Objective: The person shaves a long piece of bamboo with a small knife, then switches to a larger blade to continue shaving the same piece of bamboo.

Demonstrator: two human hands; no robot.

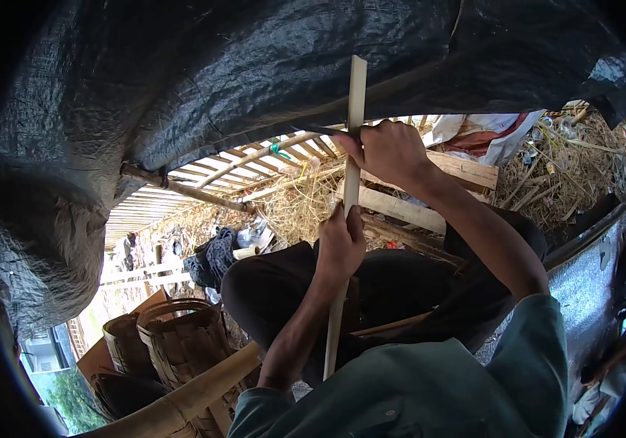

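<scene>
A long, pale bamboo strip (356, 95) stands nearly upright in front of me, its lower end running down past my lap. My left hand (340, 244) is closed round the middle of the strip, thumb and fingers pressed against it. Higher up, my right hand (394, 155) is closed on a knife, whose handle is hidden in the fist. Its dark, thin blade (321, 130) points left across the strip, and my right thumb lies against the bamboo just below the blade.
Black plastic sheeting (276, 66) hangs low overhead. Wooden planks (400, 208) and straw (302, 201) lie beyond my knees. Woven baskets (181, 336) stand lower left, beside a thick bamboo pole (181, 401). A slatted bamboo fence (141, 219) runs behind.
</scene>
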